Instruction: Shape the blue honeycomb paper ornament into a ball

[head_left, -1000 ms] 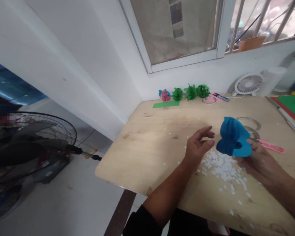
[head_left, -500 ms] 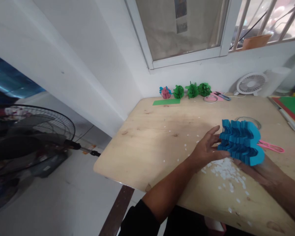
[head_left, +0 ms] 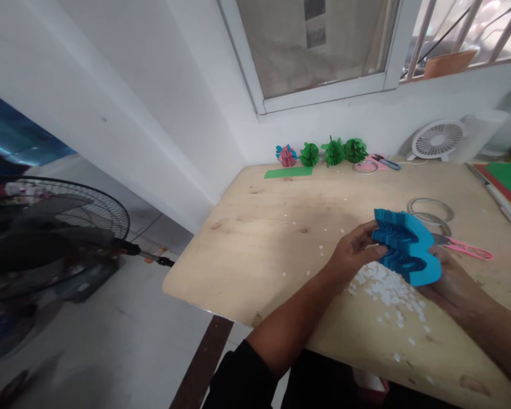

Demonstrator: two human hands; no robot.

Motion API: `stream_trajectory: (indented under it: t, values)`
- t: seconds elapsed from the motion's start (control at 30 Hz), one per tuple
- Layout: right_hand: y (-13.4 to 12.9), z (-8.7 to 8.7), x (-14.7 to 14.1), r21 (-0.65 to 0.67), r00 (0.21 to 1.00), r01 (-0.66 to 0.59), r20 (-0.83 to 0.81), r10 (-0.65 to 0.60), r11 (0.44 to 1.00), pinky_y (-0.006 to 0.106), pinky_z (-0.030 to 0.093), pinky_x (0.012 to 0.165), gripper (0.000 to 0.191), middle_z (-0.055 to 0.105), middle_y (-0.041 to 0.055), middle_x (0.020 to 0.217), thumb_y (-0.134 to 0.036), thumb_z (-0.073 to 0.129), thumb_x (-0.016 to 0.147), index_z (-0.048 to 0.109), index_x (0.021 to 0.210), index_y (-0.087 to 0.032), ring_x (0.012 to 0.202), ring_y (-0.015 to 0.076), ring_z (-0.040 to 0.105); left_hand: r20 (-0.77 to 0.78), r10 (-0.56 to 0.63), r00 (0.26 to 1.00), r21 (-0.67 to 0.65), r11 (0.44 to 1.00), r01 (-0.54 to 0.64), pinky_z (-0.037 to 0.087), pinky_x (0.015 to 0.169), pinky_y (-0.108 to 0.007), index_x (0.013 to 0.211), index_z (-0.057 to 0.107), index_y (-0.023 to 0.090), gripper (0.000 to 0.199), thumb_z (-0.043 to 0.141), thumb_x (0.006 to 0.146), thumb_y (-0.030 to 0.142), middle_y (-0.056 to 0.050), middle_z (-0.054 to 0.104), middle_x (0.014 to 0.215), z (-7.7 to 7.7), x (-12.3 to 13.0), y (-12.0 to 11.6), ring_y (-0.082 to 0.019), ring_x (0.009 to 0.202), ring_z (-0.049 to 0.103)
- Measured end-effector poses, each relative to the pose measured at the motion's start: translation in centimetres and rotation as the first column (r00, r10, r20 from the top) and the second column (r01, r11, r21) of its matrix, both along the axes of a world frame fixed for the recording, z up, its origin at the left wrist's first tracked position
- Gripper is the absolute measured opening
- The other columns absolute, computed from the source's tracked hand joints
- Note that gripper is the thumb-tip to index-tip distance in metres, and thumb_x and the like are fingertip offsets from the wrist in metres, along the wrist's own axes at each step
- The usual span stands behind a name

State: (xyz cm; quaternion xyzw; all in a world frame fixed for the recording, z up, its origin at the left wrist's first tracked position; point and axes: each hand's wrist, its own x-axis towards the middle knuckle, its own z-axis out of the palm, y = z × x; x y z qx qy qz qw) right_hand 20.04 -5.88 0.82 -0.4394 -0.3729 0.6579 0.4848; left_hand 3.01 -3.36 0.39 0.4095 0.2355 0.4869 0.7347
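A blue stack of folded paper cut-outs, with rounded lobes on its right side, is held above the table between both hands. My left hand grips its left edge, thumb in front and fingers behind. Beneath and behind its right side is my right hand, closed on it; its fingers are mostly hidden by the paper. Small white paper scraps lie in a heap below. Pink-handled scissors rest just right of the paper.
Wire rings lie behind the paper. Along the wall stand several green paper ornaments, a pink and blue one, a green strip, a cutter and a small white fan. Coloured sheets sit far right.
The blue paper stack has moved a little left and its spread folds have drawn closer together. Both hands moved with it, exposing more of the scissors and wire rings.
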Motion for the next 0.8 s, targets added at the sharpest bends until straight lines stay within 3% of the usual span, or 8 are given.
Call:
stream_trajectory:
  t: [0.1,0.23,0.37,0.63,0.7,0.8]
  values:
    - [0.1,-0.3,0.2,0.041,0.996,0.079,0.045,-0.081,0.996,0.029,0.055,0.06,0.034,0.076,0.0041,0.072,-0.049,0.092,0.054,0.075,0.072,-0.025,0.062,0.0191,0.067,0.004,0.062,0.998,-0.019,0.998,-0.062,0.048,0.095,-0.042,0.117,0.072,0.025,0.06,0.088,0.064,0.047,-0.008,0.072,0.111,-0.1,0.0,0.2,-0.025,0.104,0.065]
    - [0.0,-0.3,0.3,0.129,0.941,0.207,0.245,-0.234,0.97,0.024,0.049,0.054,0.041,0.072,0.0018,0.067,-0.059,0.087,0.06,0.072,0.074,-0.023,0.057,0.0139,0.059,-0.029,0.103,0.994,-0.024,0.994,-0.104,0.048,0.094,-0.043,0.117,0.072,0.023,0.057,0.085,0.067,0.047,-0.011,0.071,0.116,-0.3,-0.1,0.3,-0.029,0.11,0.064]
    - [0.0,-0.1,0.4,0.232,0.858,0.218,0.417,-0.3,0.948,0.029,0.05,0.059,0.04,0.072,0.0025,0.071,-0.061,0.081,0.065,0.07,0.078,-0.024,0.064,0.0179,0.062,-0.095,0.104,0.99,0.0,0.995,-0.104,0.046,0.099,-0.043,0.111,0.074,0.021,0.051,0.085,0.067,0.045,-0.01,0.073,0.109,-0.3,-0.1,0.2,-0.028,0.109,0.064]
    - [0.3,-1.0,1.1,0.349,0.74,0.213,0.553,-0.384,0.913,0.034,0.049,0.063,0.029,0.072,0.0021,0.073,-0.055,0.071,0.073,0.071,0.081,-0.027,0.066,0.0216,0.063,-0.163,0.127,0.978,-0.005,0.992,-0.13,0.05,0.093,-0.041,0.109,0.074,0.02,0.056,0.087,0.063,0.049,-0.008,0.075,0.102,0.4,-0.2,0.2,-0.024,0.097,0.066]
    - [0.3,-1.1,1.1,0.365,0.737,0.217,0.547,-0.397,0.906,0.034,0.05,0.063,0.03,0.072,0.002,0.073,-0.055,0.073,0.072,0.071,0.081,-0.027,0.066,0.0214,0.063,-0.18,0.133,0.974,-0.016,0.99,-0.139,0.051,0.09,-0.04,0.106,0.074,0.019,0.055,0.088,0.061,0.048,-0.007,0.075,0.098,0.4,-0.2,0.2,-0.023,0.093,0.066]
    - [0.3,-0.9,1.0,0.344,0.796,0.213,0.482,-0.367,0.914,0.034,0.052,0.064,0.035,0.072,0.0016,0.073,-0.059,0.077,0.069,0.071,0.08,-0.027,0.068,0.0213,0.064,-0.161,0.159,0.974,-0.042,0.985,-0.167,0.051,0.088,-0.037,0.102,0.075,0.018,0.051,0.088,0.061,0.045,-0.006,0.074,0.095,0.3,-0.2,0.3,-0.022,0.091,0.066]
